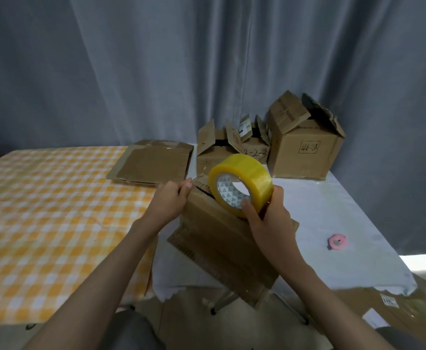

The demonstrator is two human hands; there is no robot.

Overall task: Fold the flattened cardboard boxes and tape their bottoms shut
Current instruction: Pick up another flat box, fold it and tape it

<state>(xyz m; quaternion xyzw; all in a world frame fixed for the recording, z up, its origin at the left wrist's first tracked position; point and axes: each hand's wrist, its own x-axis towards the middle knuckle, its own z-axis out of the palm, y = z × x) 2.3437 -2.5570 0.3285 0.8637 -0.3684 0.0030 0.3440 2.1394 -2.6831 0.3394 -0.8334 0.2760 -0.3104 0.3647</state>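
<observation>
At tabletop edge, a tilted brown cardboard box is pinched at its far corner by left hand; yellow tape roll, light and rigid, is gripped by right hand fingers. Box is judged light, flexing; best held at corners.

Grey-blue curtain hangs in folds across the whole background, beyond the grips. Orange-and-white checked cloth covers the worktop left of the left grip. Pale white cloth covers the part under and right of the right grip; its near edge is ragged. Small pink round object lies on the white cloth, right of the right grip, well apart.
</observation>
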